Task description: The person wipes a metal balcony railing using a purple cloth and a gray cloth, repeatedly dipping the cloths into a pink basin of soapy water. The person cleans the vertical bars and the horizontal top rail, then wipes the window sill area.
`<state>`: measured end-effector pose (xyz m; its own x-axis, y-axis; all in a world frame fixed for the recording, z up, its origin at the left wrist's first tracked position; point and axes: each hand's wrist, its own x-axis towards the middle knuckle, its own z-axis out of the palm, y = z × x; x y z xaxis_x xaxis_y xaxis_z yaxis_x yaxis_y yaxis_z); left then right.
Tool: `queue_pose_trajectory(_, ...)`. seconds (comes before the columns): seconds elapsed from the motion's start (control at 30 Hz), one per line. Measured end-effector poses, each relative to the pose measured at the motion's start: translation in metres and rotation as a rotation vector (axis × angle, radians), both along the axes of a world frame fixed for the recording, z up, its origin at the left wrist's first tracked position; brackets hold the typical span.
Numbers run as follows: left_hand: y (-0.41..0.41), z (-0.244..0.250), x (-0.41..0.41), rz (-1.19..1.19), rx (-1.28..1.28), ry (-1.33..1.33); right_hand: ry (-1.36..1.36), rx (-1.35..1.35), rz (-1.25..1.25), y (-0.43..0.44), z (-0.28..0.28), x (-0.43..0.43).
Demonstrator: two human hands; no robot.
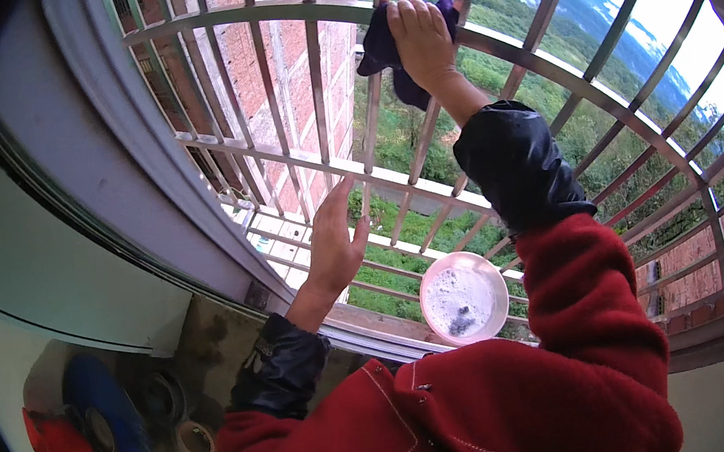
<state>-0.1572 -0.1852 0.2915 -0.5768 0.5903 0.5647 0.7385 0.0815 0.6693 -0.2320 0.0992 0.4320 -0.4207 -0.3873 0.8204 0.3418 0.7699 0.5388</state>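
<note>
My right hand (423,39) presses a dark purple cloth (382,38) around the upper horizontal rail (279,14) of a metal window grille. Part of the cloth hangs down behind my wrist, in front of the bars. Lower and to the left, my left hand (336,239) is raised with its fingers together and thumb apart, holding nothing. Its fingertips are near the middle rail (305,158); whether they touch it I cannot tell. A light-coloured plastic basin (430,316) of foamy water stands at the sill, below my right forearm, with a dark patch in the foam.
A window frame (146,151) runs along the left. Behind me on the floor are a large blue round object (110,424), a red container (58,444) and a small round pot (196,440). Beyond the bars are a brick building (245,70) and green slopes (505,63).
</note>
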Motion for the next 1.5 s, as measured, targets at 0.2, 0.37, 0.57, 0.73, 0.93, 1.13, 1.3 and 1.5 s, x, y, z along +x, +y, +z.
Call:
queue_pose_trajectory(0.2,-0.009,0.002,0.002,-0.006,0.021,0.065,-0.286,0.035,0.41,0.005,0.015,0.004)
queue_pose_trajectory(0.37,-0.005,0.0,0.002,0.0,0.007,0.081,0.066,-0.088,0.505,-0.038,0.106,-0.063)
queue_pose_trajectory(0.57,-0.012,-0.006,-0.008,0.049,-0.019,0.069,0.019,-0.873,0.461,-0.1,0.102,-0.106)
queue_pose_trajectory(0.73,-0.018,-0.004,-0.016,0.095,-0.069,0.028,0.001,-0.782,0.469,-0.088,0.047,-0.134)
queue_pose_trajectory(0.93,-0.002,-0.015,-0.027,0.079,-0.087,-0.007,-0.236,-0.669,0.54,-0.059,0.025,-0.109)
queue_pose_trajectory(1.13,-0.008,-0.014,-0.022,0.057,-0.079,-0.098,-0.492,-0.513,0.644,-0.057,-0.046,0.003)
queue_pose_trajectory(1.3,-0.005,-0.021,-0.016,-0.007,-0.149,-0.072,-0.496,-1.071,0.476,-0.039,-0.21,0.145)
queue_pose_trajectory(1.5,-0.006,-0.023,-0.007,-0.039,-0.201,-0.132,-0.429,-1.842,-0.166,-0.059,-0.346,0.303)
